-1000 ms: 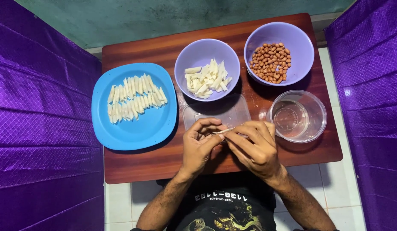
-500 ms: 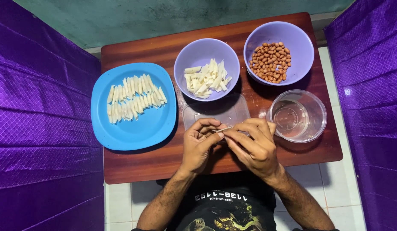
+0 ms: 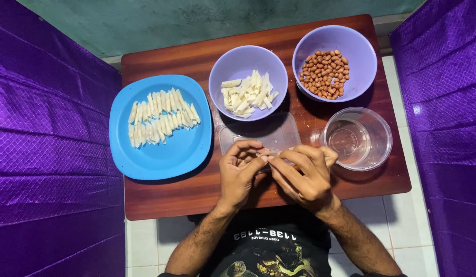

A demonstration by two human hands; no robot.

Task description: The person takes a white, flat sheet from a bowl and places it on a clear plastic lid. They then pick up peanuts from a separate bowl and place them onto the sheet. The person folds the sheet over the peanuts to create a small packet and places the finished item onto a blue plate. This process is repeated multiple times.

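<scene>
both hands, left (image 3: 241, 173) and right (image 3: 301, 174), pinched a small pale strip (image 3: 262, 152) between their fingertips, above a clear tray (image 3: 279, 134) on the counter (image 3: 171, 192).

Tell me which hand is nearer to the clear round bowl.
Right. The right hand lies just beside the clear round bowl, at its left rim. The left hand is farther, on the other side of the right hand.

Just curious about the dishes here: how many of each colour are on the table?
Blue plate: 1
Purple bowls: 2
Clear containers: 2
Total: 5
</scene>
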